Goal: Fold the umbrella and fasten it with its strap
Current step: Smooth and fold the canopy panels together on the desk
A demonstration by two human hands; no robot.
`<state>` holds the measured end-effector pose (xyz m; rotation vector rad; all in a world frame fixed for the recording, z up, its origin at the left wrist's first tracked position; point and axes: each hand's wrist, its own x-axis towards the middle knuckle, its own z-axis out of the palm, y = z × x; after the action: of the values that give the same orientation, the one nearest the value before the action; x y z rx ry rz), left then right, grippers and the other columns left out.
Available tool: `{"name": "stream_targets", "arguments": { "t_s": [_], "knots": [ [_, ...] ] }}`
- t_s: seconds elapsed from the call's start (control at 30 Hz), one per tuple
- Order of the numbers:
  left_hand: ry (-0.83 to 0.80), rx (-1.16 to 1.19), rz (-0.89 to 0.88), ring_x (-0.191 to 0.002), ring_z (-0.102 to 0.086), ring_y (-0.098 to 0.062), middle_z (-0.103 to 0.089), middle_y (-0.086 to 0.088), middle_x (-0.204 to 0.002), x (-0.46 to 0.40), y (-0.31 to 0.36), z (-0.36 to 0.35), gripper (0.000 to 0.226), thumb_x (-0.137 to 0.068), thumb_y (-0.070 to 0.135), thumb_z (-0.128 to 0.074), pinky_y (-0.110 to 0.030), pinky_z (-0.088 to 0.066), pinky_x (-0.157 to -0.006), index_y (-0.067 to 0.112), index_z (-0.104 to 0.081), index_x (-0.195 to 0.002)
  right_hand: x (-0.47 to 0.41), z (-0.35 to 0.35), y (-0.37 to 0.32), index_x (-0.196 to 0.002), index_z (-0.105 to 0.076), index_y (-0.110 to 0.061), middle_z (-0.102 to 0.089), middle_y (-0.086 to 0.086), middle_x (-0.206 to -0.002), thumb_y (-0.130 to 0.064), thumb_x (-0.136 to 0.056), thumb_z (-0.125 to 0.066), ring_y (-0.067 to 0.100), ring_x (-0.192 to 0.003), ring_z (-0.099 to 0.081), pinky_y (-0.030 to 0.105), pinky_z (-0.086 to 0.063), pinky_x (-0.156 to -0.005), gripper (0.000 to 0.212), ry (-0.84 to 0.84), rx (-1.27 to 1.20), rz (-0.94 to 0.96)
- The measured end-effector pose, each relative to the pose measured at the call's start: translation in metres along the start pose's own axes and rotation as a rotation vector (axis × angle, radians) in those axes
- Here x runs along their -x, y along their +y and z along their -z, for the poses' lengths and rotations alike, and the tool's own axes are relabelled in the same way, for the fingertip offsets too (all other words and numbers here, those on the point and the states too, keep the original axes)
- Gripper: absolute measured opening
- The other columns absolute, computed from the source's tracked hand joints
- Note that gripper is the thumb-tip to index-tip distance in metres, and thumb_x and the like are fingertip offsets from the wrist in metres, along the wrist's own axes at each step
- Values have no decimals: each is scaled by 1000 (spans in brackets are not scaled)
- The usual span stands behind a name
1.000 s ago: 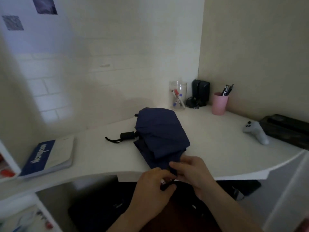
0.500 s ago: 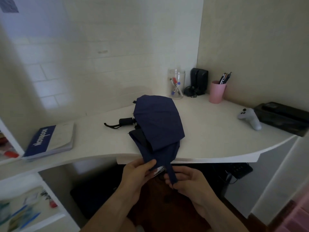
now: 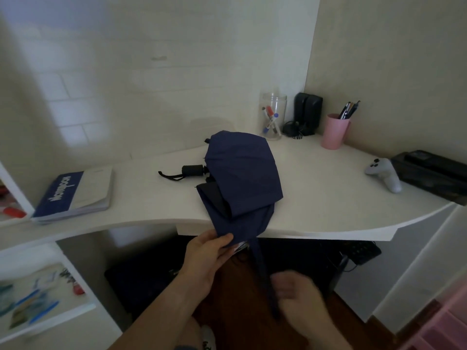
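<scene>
1. While the umbrella (image 3: 242, 178) lay collapsed on the white bench (image 3: 328, 198), its navy cloth was loose and bunched, not rolled, with the near end hanging over the front edge.
2. Handle (image 3: 192, 170) pointed left on the bench, wrist loop trailing from it; the far end of the cloth sat near the marker jar (image 3: 273, 120).
3. Left hand (image 3: 206, 258) was raised just below the bench edge, palm turned up, thumb on top of the cloth; its grip pinched the overhanging hem, probably to anchor the cloth while the strap got pulled.
4. Strap (image 3: 262, 274) ran down from the hem as a narrow dark band, drawn straight toward the right hand.
5. Right hand (image 3: 295, 294) was low, under bench level, and motion-blurred; fingers looked curled round the lower part of the strap, so its grip seemed closed on it, though the blur left that uncertain.
6. Judged step: strap was being pulled free and straight, ready to wrap; cloth would need gathering round the shaft first. Fastening not yet done.
7. Also on the bench: notebook (image 3: 73, 195) at left, pink pen cup (image 3: 335, 131), game controller (image 3: 384, 174) at right, all well apart from the umbrella.
</scene>
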<state>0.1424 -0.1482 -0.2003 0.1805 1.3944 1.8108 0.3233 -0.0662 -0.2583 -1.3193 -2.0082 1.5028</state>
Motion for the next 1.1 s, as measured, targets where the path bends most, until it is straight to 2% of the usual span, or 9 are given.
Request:
{"name": "stream_targets", "arguments": {
  "t_s": [0.1,0.2,0.33,0.47,0.57,0.73,0.93,1.03,1.1],
  "knots": [
    [36,-66,-56,-88,-78,-23,-81,-11,-98,0,4,6,21,-89,6,-75,-22,-62,-64,7,-72,-110,0,35,-55,-93,-70,-29,-73,-16,-92,2,-79,-67,2,-87,-68,18,-52,-79,34,386,151,421],
    [168,-240,-194,-85,-76,-24,-78,-8,-97,-4,13,10,21,-87,25,-80,-27,-61,-69,16,-72,-105,-24,55,-110,-117,-65,-29,-64,-14,-117,-18,-80,-77,7,-105,-58,22,-49,-89,40,382,432,806],
    [321,-675,-671,-88,-63,-7,-64,9,-100,-16,34,15,20,-87,26,-78,-19,-48,-70,29,-62,-98,-78,51,-149,-131,-59,-31,-55,-7,-140,-32,-77,-76,21,-129,-46,34,-42,-105,56,161,934,806],
    [266,-1066,-890,-108,-50,-9,-56,8,-113,-50,56,23,25,-85,15,-75,-15,-33,-84,27,-64,-104,-97,53,-175,-104,-67,-28,-72,-6,-108,-36,-89,-67,23,-102,-64,32,-46,-78,16,251,820,761],
    [95,-1111,-794,-113,-57,-15,-61,3,-124,-80,84,26,40,-83,15,-72,-23,-42,-92,24,-63,-120,-100,57,-199,-98,-63,-27,-74,-3,-96,-33,-87,-69,24,-90,-66,37,-52,-79,14,386,572,784],
    [-48,-1178,-773,-81,-69,-13,-63,0,-121,-108,103,13,47,-82,14,-69,-32,-57,-84,26,-64,-127,-100,54,-217,-97,-62,-28,-72,-9,-93,-30,-84,-75,16,-88,-66,36,-55,-82,18,425,480,837],
    [-59,-679,-476,-97,-70,-25,-73,-7,-111,-137,118,-3,49,-92,-4,-47,-38,-59,-80,22,-63,-130,-106,56,-217,-88,-61,-32,-71,-14,-84,-20,-81,-78,4,-82,-67,25,-56,-79,22,370,408,861],
    [-116,-676,-442,-95,-68,-21,-71,-10,-114,-137,114,3,41,-94,15,-65,-32,-55,-79,23,-61,-134,-105,58,-207,-96,-63,-31,-71,-15,-93,-15,-78,-81,4,-89,-67,22,-54,-83,30,305,408,875],
    [-94,-874,-536,-94,-70,-17,-70,-4,-111,-142,106,13,59,-82,18,-83,-24,-56,-80,27,-58,-135,-103,56,-193,-103,-65,-30,-71,-12,-101,-13,-77,-78,8,-94,-66,26,-54,-85,33,265,508,915]
  ]
}}
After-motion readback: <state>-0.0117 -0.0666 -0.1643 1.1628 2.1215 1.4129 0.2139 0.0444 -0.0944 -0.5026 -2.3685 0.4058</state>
